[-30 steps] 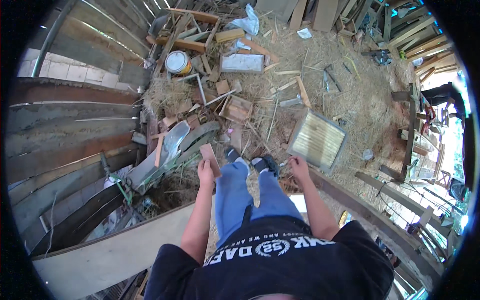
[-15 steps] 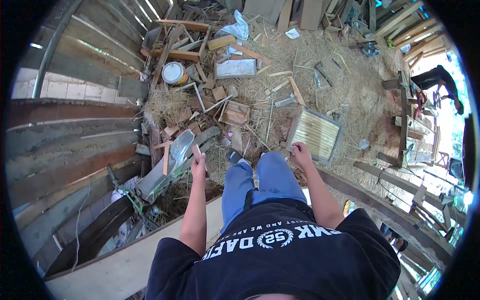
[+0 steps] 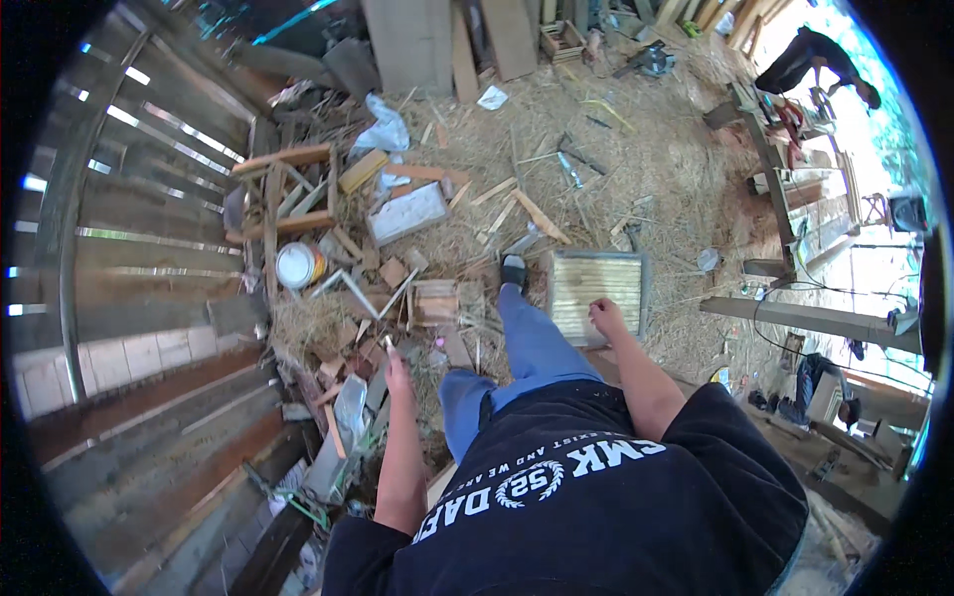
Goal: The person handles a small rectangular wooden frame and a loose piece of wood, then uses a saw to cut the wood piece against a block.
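Note:
My left hand (image 3: 398, 372) is closed around a small, flat, pale piece (image 3: 388, 342) whose end sticks out past the fingers; its kind is too small to tell. Below that hand lie wood scraps and a crumpled clear plastic sheet (image 3: 350, 402). On the other side, my right hand (image 3: 608, 319) hangs over a slatted, pale-yellow framed box (image 3: 596, 283) on the ground, apart from it as far as I can tell. Its fingers are curled in, and whatever they may hold is hidden.
Ahead on the straw-strewn ground are a white-lidded bucket (image 3: 296, 266), a grey-white rectangular block (image 3: 408, 214), a wooden crate (image 3: 434, 302) and loose boards (image 3: 542, 217). A plank wall (image 3: 149, 268) runs along the left. Another person (image 3: 815, 62) bends over at the far right, beside timber beams (image 3: 770, 159).
I have stepped forward, one foot now beside the slatted box. The surroundings have shifted and turned in view. Both hands stay raised, the left still holding the pale piece.

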Motion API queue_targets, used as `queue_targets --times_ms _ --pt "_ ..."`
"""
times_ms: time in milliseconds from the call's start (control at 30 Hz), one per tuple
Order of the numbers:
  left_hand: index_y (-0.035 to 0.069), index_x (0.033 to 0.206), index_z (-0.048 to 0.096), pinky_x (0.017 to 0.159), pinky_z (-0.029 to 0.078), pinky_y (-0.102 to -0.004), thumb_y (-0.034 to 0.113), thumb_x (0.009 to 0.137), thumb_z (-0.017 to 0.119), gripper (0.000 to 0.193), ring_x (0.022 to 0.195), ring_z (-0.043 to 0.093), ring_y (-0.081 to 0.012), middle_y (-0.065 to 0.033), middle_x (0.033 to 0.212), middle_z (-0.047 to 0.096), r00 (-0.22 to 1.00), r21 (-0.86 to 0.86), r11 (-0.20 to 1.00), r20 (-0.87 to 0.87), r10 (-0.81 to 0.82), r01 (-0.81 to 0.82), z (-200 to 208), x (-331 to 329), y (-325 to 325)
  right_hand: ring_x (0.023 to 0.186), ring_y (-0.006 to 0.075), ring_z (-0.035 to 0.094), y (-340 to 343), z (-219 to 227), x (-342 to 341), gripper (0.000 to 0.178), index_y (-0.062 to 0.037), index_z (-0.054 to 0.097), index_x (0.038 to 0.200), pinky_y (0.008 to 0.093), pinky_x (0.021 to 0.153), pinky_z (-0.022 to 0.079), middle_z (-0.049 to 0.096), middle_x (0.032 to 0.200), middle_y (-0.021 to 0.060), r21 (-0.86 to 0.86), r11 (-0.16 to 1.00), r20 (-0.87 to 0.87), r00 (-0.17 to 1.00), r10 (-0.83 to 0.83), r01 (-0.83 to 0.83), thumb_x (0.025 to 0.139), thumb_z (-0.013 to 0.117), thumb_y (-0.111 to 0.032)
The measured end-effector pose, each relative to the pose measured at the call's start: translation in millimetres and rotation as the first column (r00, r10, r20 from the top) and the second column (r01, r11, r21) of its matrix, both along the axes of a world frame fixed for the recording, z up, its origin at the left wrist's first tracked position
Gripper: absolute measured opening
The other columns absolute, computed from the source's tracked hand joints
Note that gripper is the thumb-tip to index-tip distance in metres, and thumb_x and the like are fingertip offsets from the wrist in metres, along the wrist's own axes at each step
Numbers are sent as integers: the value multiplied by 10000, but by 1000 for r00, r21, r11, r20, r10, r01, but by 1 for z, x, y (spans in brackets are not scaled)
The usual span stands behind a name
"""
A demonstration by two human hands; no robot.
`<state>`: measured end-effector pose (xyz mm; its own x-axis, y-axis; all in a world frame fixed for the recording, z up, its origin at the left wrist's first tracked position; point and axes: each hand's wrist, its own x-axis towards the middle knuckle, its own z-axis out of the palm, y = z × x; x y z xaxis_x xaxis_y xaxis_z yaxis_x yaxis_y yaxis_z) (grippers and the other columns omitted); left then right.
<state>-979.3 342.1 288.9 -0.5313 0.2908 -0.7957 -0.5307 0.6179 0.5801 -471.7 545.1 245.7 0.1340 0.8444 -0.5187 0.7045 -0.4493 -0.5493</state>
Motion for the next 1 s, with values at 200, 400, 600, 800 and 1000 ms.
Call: queue_targets --times_ms 200,400,600,800,1000 --pt "77 1156 676 562 414 -294 754 949 550 720 665 526 -132 -2 824 566 993 11 999 104 47 -48 -46 -5 118 908 277 719 97 29 -3 322 -7 720 1112 382 817 569 745 953 159 -60 994 16 996 90 -89 943 624 -263" --pt "10 1484 536 921 517 -354 661 969 606 833 1119 631 -213 -129 1270 654 987 276 951 39 -157 140 -44 34 336 780 153 665 164 23 33 276 13 670 1167 312 730 560 706 929 67 -2 1000 -70 997 -21 21 1000 618 -201" --pt "0 1268 631 866 503 -336 523 1000 652 588 986 624 -184 -86 1095 678 934 352 877 18 -356 327 45 91 455 774 240 715 164 21 40 322 -1 710 1101 392 721 550 743 879 155 -80 978 -126 972 -199 190 955 641 -279" --pt "-15 1181 637 870 470 -316 338 1062 594 375 963 579 -137 -68 1069 666 898 427 789 -226 -379 441 67 111 497 926 352 737 143 7 45 345 -2 725 1113 429 845 561 757 968 221 -79 974 -62 974 -217 212 902 630 -257" --pt "3 1123 598 820 465 -300 142 1068 545 159 928 566 -127 -48 1029 645 799 462 653 -318 -510 600 82 110 541 843 188 706 153 15 48 310 35 691 1106 338 761 565 746 949 120 -126 907 -141 898 -417 402 981 634 -243"
